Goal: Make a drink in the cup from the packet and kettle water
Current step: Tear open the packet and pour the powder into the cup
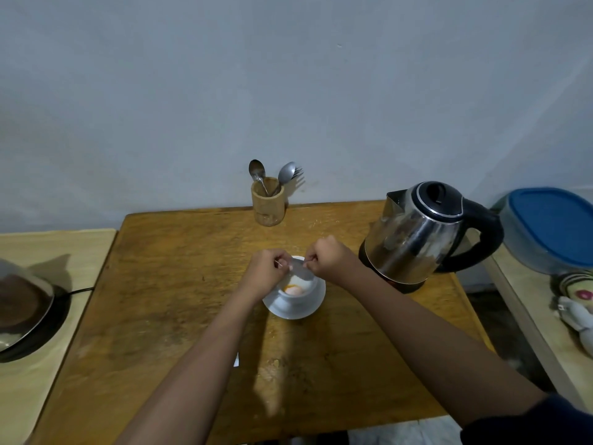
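1. Here, my wooden table (pixel 179 284) holds the kettle (pixel 417 232) at my right.
2. The cup (pixel 296 292) sits on its saucer (pixel 290 311), powder inside.
3. My left hand (pixel 268 269) and right hand (pixel 327 260) both pinch the packet (pixel 300 270) above the cup.

**Packet over the cup, kettle waiting**

We see the white cup (pixel 296 292) upright on its white saucer (pixel 293 308) mid-table, pale orange powder lying in its bottom. Directly above its rim hangs the small silvery packet (pixel 300 269) — pinched at both ends and blurred. The steel kettle (pixel 417 234), black lid shut, stands on its base to the cup's right — near, not touching.
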Action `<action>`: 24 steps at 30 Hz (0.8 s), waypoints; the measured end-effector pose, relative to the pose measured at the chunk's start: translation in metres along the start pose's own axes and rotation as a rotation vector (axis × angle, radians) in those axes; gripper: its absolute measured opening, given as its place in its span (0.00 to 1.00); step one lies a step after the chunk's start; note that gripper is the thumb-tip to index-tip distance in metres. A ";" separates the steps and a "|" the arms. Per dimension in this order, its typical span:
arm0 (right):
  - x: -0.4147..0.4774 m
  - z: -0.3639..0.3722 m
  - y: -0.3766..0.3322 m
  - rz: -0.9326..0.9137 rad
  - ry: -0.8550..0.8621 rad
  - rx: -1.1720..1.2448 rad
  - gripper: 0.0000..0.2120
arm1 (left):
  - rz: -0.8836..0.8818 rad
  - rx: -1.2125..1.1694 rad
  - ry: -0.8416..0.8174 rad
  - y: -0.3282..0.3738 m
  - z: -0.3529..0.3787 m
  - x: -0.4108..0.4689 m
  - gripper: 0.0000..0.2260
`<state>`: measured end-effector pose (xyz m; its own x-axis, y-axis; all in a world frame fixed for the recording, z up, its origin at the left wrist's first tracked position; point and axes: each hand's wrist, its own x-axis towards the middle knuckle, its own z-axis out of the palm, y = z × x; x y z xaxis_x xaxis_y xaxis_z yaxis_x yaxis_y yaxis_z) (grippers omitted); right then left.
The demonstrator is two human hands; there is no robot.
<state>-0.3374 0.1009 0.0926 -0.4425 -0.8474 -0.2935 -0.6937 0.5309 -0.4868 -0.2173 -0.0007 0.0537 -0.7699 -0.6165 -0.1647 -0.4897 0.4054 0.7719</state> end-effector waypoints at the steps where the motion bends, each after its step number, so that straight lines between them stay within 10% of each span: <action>1: 0.001 0.002 -0.001 0.005 0.006 -0.002 0.09 | 0.021 0.008 0.010 0.001 -0.001 -0.001 0.05; 24: -0.001 0.002 -0.009 -0.021 -0.001 -0.020 0.11 | 0.132 0.084 0.004 0.004 -0.015 -0.010 0.07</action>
<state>-0.3291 0.0972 0.0956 -0.4271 -0.8584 -0.2843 -0.7141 0.5131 -0.4763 -0.2056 -0.0035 0.0674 -0.8283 -0.5568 -0.0624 -0.4171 0.5383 0.7322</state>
